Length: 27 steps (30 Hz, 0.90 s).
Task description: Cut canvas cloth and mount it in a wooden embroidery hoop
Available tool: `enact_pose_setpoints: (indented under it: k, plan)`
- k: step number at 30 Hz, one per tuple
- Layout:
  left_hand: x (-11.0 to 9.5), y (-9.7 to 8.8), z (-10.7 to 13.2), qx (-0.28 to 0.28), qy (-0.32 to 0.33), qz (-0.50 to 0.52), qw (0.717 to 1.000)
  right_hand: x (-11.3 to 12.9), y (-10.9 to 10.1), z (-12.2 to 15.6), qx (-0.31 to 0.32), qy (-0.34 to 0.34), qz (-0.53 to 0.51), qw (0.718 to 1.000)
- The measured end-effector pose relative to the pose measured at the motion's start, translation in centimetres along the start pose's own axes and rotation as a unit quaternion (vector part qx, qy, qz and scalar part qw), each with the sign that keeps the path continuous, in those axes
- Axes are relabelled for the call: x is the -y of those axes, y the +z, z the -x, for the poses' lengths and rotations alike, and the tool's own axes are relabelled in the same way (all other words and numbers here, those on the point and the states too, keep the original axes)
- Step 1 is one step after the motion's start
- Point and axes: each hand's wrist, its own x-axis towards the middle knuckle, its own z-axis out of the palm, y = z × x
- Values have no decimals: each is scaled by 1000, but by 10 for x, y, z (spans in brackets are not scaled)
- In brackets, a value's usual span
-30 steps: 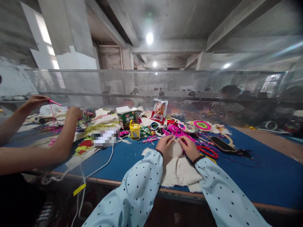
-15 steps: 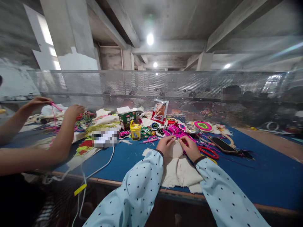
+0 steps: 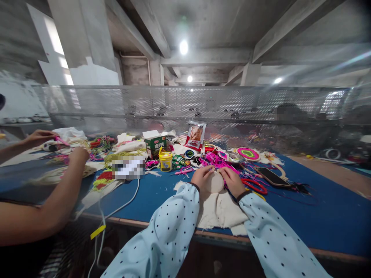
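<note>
Cream cloth is stretched over a small round embroidery hoop at the table's front edge. The fingers of my left hand are closed on the hoop's upper left rim. Opposite it, my right hand grips the upper right rim, with thumb and fingertips near the top of the ring. Loose folds of the cloth hang toward me, and a frayed corner lies at the edge. Just right of my right hand are red hoops. Magenta yarn is heaped behind the hands.
A phone lies to the right. Behind are a yellow tub, a green box, a red snack packet and a pink-handled tool. A white cable crosses the left side. A co-worker's arm reaches in there.
The co-worker's hands have moved left and lower, with a pink-handled tool in one. My hands stay at the hoop with almost no visible shift.
</note>
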Motion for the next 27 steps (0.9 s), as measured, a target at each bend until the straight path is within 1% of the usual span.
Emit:
enact_pose_setpoints:
  k: [5, 10, 18, 22, 27]
  plan:
    - [2, 1, 0, -1, 7, -10, 1000, 0, 0, -1, 10, -7, 1, 1000]
    - [7, 3, -1, -13, 0, -20, 1000, 3, 0, 0, 5, -11, -2, 1000]
    - [5, 1, -2, 0, 7, 0, 1000, 2, 0, 0, 6, -2, 12, 1000]
    - [5, 1, -1, 4, 7, 10, 1000, 3, -1, 1, 8, -8, 16, 1000]
    - [5, 1, -1, 7, 8, 4, 1000, 4, -2, 1, 5, -6, 14, 1000]
